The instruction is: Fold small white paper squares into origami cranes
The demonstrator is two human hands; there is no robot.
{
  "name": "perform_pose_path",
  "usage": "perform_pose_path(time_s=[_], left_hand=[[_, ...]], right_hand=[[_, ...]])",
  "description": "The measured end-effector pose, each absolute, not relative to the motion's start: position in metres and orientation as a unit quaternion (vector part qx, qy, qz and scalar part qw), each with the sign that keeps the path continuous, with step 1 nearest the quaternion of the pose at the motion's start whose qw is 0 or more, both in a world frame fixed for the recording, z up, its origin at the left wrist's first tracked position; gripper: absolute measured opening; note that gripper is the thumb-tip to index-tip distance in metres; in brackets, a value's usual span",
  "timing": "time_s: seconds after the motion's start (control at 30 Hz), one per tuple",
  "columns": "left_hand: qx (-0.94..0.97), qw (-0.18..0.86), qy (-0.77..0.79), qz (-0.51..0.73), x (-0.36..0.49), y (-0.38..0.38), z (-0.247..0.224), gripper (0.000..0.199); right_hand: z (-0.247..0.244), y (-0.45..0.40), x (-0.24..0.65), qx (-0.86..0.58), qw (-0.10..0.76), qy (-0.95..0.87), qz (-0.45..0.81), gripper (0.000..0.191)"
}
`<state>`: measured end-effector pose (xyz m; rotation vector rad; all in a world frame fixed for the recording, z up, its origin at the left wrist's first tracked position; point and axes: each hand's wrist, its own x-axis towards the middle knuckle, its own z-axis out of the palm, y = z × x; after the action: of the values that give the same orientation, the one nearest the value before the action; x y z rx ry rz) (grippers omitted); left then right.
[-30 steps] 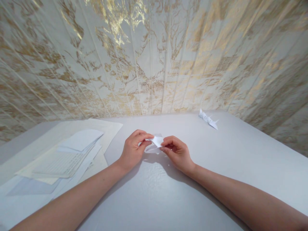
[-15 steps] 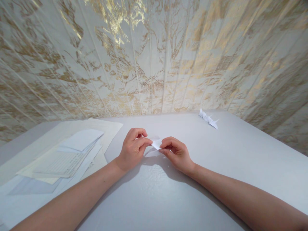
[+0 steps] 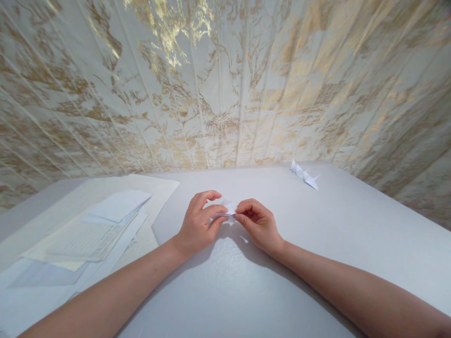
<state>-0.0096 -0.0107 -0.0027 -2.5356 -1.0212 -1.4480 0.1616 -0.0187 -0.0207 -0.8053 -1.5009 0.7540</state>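
Observation:
A small folded piece of white paper is held between my two hands, a little above the table. My left hand pinches its left side between thumb and a finger, with the index finger raised and curved above it. At the right edge, my right hand grips the paper between thumb and fingertips, the other fingers curled in. The fingertips hide part of the paper, so its exact folds cannot be made out.
Folded white paper figures sit in a row near the table's back right. On the left lies a pile of loose sheets, with a lined, written page among them. The pale table meets a gold-patterned wall.
My left hand has shifted slightly right, its thumb now under the paper and its index finger lifted. The paper has tilted and a flap stands up. My right hand has barely moved.

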Motion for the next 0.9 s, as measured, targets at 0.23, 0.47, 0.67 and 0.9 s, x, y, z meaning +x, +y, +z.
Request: perform_pose_path(time_s=[0.23, 0.47, 0.67, 0.9], left_hand=[[-0.808, 0.061, -0.312, -0.496, -0.012, -0.009, 0.002, 0.017], [-0.83, 0.137, -0.251, -0.478, -0.015, -0.009, 0.004, 0.019], [-0.827, 0.013, -0.295, -0.478, -0.011, -0.011, -0.002, 0.02], [-0.749, -0.204, -0.339, -0.532, -0.004, -0.012, -0.003, 0.012]], right_hand=[[-0.018, -0.026, 0.157, -0.344, 0.568, -0.585, 0.467, 0.031], [-0.013, -0.031, 0.153, -0.378, 0.558, -0.473, 0.567, 0.033], [-0.013, -0.029, 0.153, -0.369, 0.581, -0.482, 0.543, 0.024], [-0.021, -0.02, 0.157, -0.372, 0.617, -0.552, 0.42, 0.014]])
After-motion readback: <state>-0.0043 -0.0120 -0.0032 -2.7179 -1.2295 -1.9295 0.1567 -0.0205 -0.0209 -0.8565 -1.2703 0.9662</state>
